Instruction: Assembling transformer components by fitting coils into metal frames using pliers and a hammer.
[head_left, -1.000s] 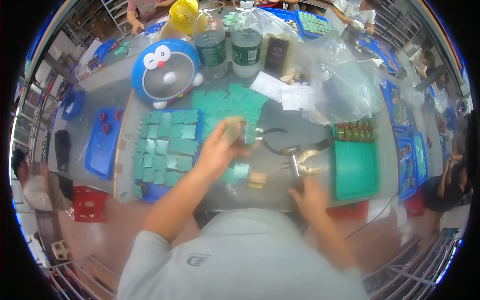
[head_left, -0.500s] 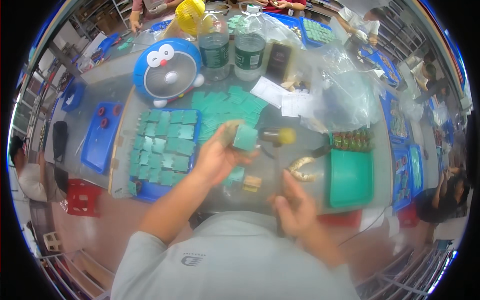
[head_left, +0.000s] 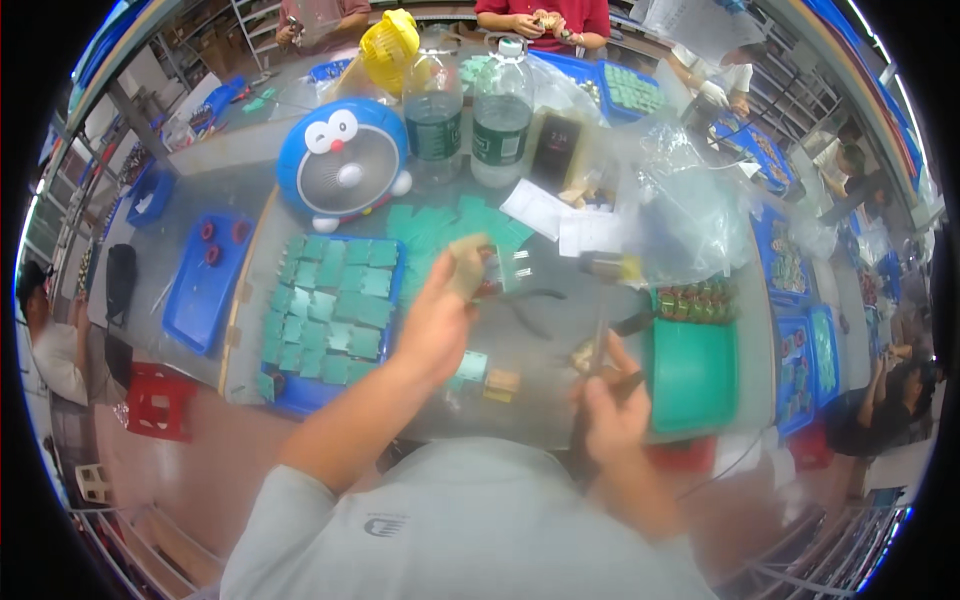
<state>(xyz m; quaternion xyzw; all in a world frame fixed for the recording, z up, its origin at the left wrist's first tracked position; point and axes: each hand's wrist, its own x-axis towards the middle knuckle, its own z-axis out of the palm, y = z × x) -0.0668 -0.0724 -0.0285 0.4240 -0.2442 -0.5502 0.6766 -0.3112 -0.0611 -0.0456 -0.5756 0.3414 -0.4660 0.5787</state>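
Note:
My left hand is closed on a part with a green plate and pale metal prongs, raised over the bench. In my right hand is the handle of a mallet. The mallet head, dark with a yellow face, stands to the right of the part and apart from it. Beneath the part lie dark pliers handles. A small wooden block and a green plate piece rest on the bench nearer to me. Motion blurs my right fingers slightly.
At left, a blue tray carries rows of green plates; more plates are heaped behind. A green tray sits at right. A blue fan, large bottles and a plastic bag stand farther back. Co-workers sit around.
The mallet has swung right, away from the part, as my right hand moved slightly right and down. The part has turned in my left hand, showing its prongs.

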